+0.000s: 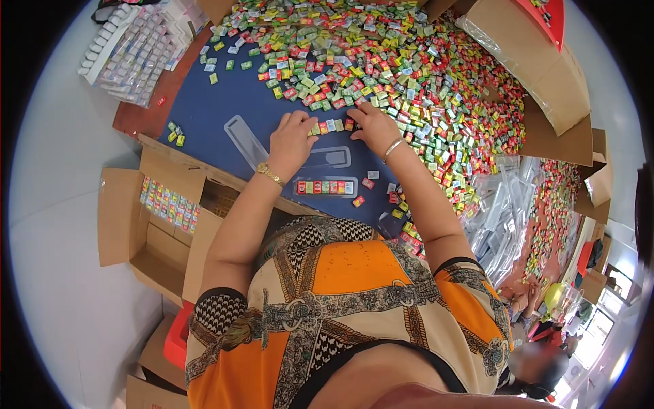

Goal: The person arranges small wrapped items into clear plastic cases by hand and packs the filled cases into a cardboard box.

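Note:
A short row of small wrapped blocks [331, 126] in mixed colours lies across the space between my hands. My left hand [293, 142] is closed at the row's left end, fingertips pressed on it. At the opposite end, my right hand [376, 129] pinches the row between thumb and fingers. Partly behind my left hand lies a clear plastic tray [338, 157], with another clear tray [246, 142] slanting to its left. Nearer my body, a filled tray [325, 193] holds a neat row of the same blocks.
A large heap of loose blocks [409, 75] covers the far and right parts of the blue table [204, 109]. Clear plastic packaging [501, 211] is piled at the right. An open cardboard box [160, 252] stands at the lower left. Another person [538, 361] is at the far right.

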The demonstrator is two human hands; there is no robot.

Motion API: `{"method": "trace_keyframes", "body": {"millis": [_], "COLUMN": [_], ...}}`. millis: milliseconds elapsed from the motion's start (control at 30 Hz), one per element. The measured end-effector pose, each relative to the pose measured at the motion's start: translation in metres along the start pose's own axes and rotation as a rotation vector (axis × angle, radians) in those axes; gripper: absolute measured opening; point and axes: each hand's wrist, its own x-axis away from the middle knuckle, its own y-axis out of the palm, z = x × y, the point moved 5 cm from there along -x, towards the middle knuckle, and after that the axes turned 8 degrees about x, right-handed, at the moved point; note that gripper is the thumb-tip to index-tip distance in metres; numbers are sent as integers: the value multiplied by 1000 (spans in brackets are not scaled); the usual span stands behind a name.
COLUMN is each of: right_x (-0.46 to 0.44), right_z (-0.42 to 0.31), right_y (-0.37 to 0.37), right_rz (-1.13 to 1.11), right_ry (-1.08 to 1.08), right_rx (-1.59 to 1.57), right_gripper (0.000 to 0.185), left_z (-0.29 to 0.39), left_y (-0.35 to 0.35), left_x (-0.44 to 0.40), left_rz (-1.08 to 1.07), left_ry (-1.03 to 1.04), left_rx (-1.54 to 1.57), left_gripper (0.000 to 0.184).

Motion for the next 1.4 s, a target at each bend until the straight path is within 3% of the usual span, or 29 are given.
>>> {"method": "trace_keyframes", "body": {"millis": [300, 567, 733, 1000, 1067, 1400], "right_x": [-6, 43, 54, 61, 59, 62], "right_z": [-17, -58, -46, -38, -43, -49], "right_y": [13, 8, 16, 22, 5, -23], "right_rz": [88, 46, 83, 128, 153, 107], "right_ry": [-119, -98, -5, -52, -156, -263], "right_rx": [-52, -85, -164, -102, -68, -102], "right_gripper": [40, 31, 25, 37, 40, 45], "left_z": [-3, 13, -5, -11, -9, 11], "left_y": [-2, -26, -21, -29, -37, -54], "left_x": [-4, 47, 74, 82, 81, 69], "left_rz": [-11, -48, -7, 21, 47, -145], "left_ry": [79, 109, 98, 79, 77, 126], "left_rx": [103, 120, 101, 86, 98, 49], "left_gripper": [37, 30, 31, 40, 42, 53]}}
